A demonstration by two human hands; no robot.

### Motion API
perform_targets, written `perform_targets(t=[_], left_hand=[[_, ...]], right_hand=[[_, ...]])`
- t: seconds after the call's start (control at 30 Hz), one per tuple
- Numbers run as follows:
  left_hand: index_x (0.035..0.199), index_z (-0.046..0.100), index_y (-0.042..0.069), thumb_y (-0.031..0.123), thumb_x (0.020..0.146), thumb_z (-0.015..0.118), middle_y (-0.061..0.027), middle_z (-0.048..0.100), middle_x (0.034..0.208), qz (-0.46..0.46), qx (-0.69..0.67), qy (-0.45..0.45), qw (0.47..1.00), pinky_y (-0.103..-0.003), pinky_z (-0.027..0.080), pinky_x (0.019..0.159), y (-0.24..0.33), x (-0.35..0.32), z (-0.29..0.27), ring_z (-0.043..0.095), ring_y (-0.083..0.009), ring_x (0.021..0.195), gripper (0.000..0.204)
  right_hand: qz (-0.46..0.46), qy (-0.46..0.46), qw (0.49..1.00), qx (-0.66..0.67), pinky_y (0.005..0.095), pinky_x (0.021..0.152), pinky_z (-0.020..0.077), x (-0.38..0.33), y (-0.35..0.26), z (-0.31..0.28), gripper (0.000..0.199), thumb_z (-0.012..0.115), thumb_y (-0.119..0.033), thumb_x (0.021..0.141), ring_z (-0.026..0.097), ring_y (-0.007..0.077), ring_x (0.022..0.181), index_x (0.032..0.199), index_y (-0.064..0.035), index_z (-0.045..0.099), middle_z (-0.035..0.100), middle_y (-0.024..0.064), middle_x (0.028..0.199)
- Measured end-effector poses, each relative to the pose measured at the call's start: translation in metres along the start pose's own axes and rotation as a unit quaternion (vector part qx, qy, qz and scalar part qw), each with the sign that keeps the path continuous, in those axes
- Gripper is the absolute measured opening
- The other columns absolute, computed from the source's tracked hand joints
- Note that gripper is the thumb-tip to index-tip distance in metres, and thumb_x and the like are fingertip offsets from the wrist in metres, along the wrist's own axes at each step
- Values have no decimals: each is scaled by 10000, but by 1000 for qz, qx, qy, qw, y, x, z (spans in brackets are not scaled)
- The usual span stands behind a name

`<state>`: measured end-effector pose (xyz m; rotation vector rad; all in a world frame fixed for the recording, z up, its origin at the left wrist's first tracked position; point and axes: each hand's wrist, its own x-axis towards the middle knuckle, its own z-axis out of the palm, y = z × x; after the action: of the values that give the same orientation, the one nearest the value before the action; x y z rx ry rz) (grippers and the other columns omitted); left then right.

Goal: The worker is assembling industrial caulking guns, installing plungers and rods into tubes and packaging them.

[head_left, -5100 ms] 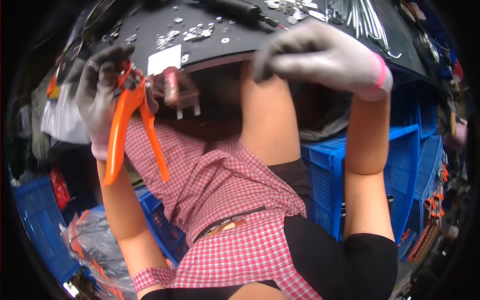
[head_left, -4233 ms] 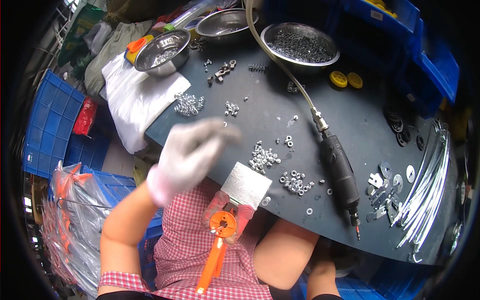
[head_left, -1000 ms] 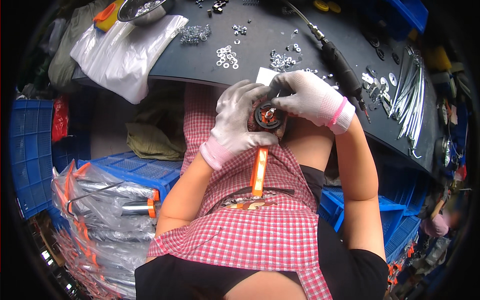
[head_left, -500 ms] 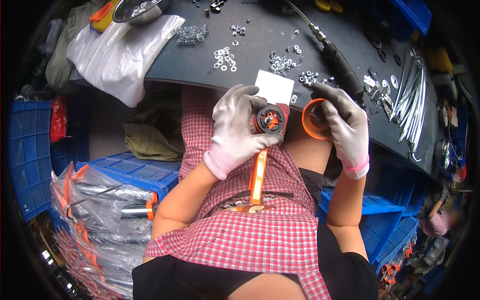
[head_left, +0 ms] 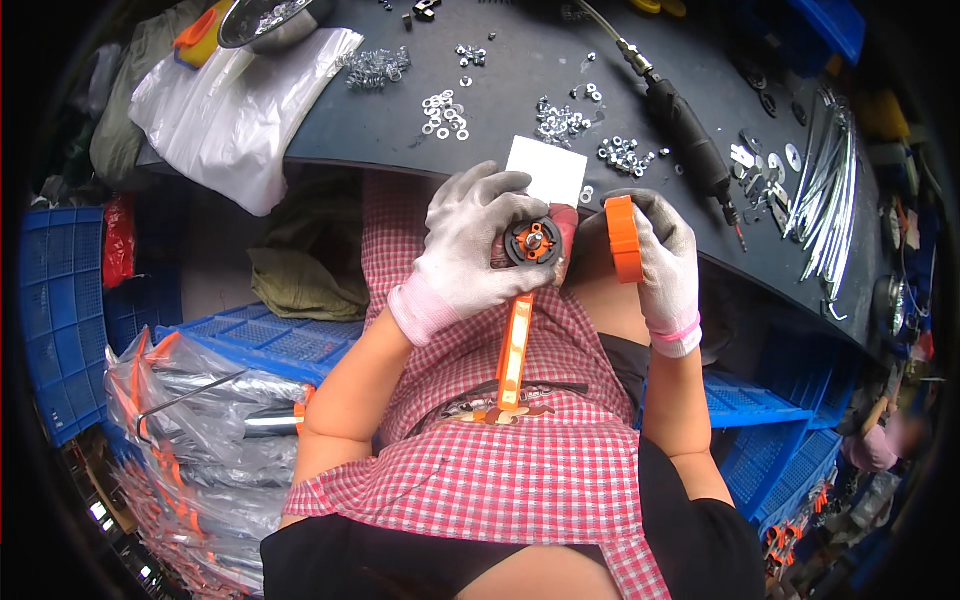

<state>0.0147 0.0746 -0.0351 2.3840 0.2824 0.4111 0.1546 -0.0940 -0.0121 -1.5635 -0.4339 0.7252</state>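
My left hand (head_left: 458,248), in a grey-palmed white glove, is closed around an assembly with a round black and orange hub (head_left: 532,241) facing up. A metal stud shows at the hub's middle. Below it a long flat orange bar (head_left: 514,350) reaches down over the checked apron. To the right, my right hand (head_left: 668,275), gloved alike, grips a round orange cap (head_left: 622,240) turned edge-on, apart from the hub. Behind the hub a white rectangular piece (head_left: 548,170) leans at the table edge; what supports it is partly hidden.
On the dark table (head_left: 400,120) lie washers (head_left: 443,115), nuts (head_left: 625,157), small springs (head_left: 376,68) and long metal strips (head_left: 825,200). A black power driver (head_left: 690,135) lies at the right. White plastic bags (head_left: 240,110) overhang the left edge; blue crates (head_left: 65,310) flank me.
My right hand has moved slightly left and turned the orange cap from open-face view to edge-on. My left hand and the hub have shifted slightly left.
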Motion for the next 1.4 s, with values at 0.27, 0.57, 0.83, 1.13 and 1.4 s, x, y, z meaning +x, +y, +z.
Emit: perform_targets(t=[0.27, 0.57, 0.83, 1.13, 1.4], left_hand=[[1095, 633, 148, 313, 600, 768, -146, 509, 1292, -47, 5, 71, 996, -516, 258, 1074, 8, -13, 13, 374, -376, 1295, 539], [1408, 358, 67, 329, 476, 862, -195, 388, 1405, 1, -64, -6, 998, -477, 285, 1098, 11, -7, -21, 355, -379, 1327, 1092], [1153, 533, 75, 192, 551, 823, -122, 531, 1175, -65, -113, 76, 989, -443, 353, 1025, 15, -8, 15, 450, -322, 1202, 679], [1186, 460, 57, 85, 596, 777, -117, 468, 1195, -62, -144, 134, 979, -418, 343, 1074, 22, -13, 34, 393, -322, 1280, 670], [1192, 461, 50, 107, 557, 797, -142, 497, 1183, -70, -151, 135, 977, -425, 390, 1007, 20, -11, 33, 463, -332, 1187, 721]], right_hand=[[-169, -57, 962, -207, 310, 670, 524, 5, -27, 27, 173, 558, -141, 907, 683, 227, 681, 994, -33, 661, 672, 140, 762], [-162, -36, 784, -599, 417, 533, 519, 5, -29, 50, 156, 579, -246, 888, 660, 306, 578, 901, -91, 592, 633, 124, 614], [-214, -48, 882, -417, 379, 565, 511, -4, -19, 24, 210, 626, -220, 861, 659, 292, 617, 999, -63, 639, 639, 159, 692], [-49, 408, 712, -569, 395, 926, 457, 98, -31, -263, 244, 626, -328, 860, 600, 284, 1050, 991, -154, 734, 637, 111, 1111], [-79, 306, 651, -690, 353, 1001, 425, 148, -6, -333, 188, 760, -278, 759, 565, 266, 1104, 936, -213, 754, 622, 38, 1189]])
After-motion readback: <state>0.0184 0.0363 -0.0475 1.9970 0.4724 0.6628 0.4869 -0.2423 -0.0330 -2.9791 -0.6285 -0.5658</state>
